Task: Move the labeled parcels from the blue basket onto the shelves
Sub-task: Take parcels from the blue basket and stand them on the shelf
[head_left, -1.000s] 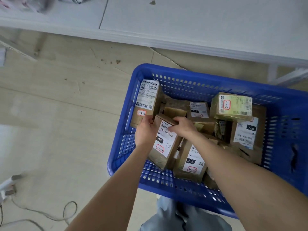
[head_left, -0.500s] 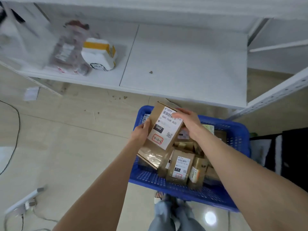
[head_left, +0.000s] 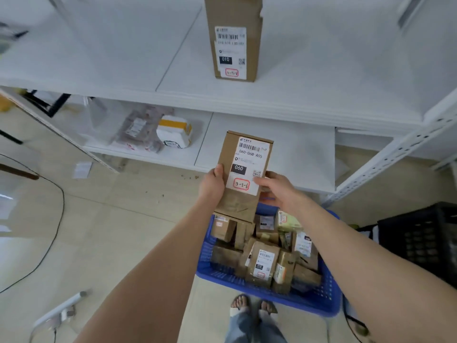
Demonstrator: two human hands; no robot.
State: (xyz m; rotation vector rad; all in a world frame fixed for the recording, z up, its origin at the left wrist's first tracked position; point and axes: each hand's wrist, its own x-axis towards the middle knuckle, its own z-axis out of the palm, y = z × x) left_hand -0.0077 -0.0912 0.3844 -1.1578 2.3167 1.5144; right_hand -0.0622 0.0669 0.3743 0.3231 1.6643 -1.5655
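Fingers of my left hand (head_left: 212, 186) and right hand (head_left: 274, 185) clamp the long sides of the brown parcel (head_left: 243, 174), label facing me, held upright above the far end of the blue basket (head_left: 319, 299). It looks like stiff, light cardboard, so I judge a side grip near its lower half enough. Beyond the basket, the upper shelf (head_left: 309, 95) has free space beside a standing box (head_left: 235, 40).

Held parcel (head_left: 243, 174): "060-06B-A05", "060", "3-3-6"; shelf parcel (head_left: 233, 43): "010".
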